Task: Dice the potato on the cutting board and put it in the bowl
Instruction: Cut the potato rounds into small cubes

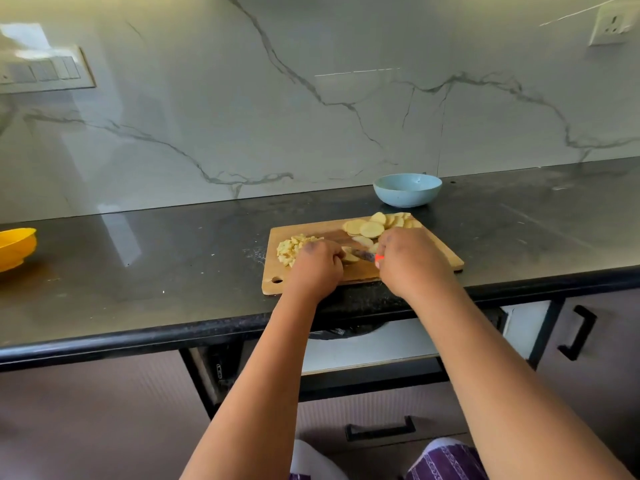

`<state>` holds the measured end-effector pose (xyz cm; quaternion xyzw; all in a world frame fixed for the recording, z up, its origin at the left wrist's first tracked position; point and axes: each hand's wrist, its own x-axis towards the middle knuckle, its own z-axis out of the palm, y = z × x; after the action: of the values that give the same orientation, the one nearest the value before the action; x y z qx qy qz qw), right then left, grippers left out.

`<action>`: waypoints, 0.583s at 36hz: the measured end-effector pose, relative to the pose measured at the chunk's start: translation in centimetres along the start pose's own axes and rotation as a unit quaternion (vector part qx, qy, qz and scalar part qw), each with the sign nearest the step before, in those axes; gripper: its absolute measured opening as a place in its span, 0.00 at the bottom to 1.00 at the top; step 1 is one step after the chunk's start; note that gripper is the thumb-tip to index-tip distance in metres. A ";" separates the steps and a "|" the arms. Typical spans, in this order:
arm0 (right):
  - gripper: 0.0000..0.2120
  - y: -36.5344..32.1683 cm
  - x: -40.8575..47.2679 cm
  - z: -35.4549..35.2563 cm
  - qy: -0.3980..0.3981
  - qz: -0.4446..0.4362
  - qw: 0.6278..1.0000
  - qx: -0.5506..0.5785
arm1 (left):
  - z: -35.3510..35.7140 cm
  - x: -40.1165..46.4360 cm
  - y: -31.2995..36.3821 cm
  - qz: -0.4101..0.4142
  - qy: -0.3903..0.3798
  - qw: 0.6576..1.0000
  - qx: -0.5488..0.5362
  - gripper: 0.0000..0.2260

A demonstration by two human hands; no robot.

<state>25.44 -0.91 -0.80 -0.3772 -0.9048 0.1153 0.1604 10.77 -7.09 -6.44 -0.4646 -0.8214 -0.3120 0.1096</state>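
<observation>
A wooden cutting board (440, 252) lies on the black counter. Round potato slices (372, 227) are fanned along its far edge, and a pile of diced potato (291, 249) sits at its left. My left hand (317, 266) presses down on a few stacked slices (349, 258) in the middle of the board. My right hand (408, 261) is closed on an orange-handled knife (363, 254), whose blade lies across those slices. A light blue bowl (407, 189) stands behind the board near the wall, and it looks empty.
A yellow bowl (15, 247) sits at the counter's far left edge. The marble backsplash rises behind, with a switch panel (45, 71) at left and a socket (611, 26) at top right. A pulled-out drawer (374, 348) and cabinet handles lie below the counter edge.
</observation>
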 end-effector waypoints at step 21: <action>0.07 1.0 -1.5 -3.5 0.015 -0.044 0.999 0.008 | -0.5 -0.3 0.3 -0.021 0.022 0.999 -0.024 0.16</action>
<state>28.37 -1.03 1.80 -0.3372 -0.9172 0.1096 0.1820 11.17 -7.49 -6.06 -0.4429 -0.8204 -0.3445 0.1099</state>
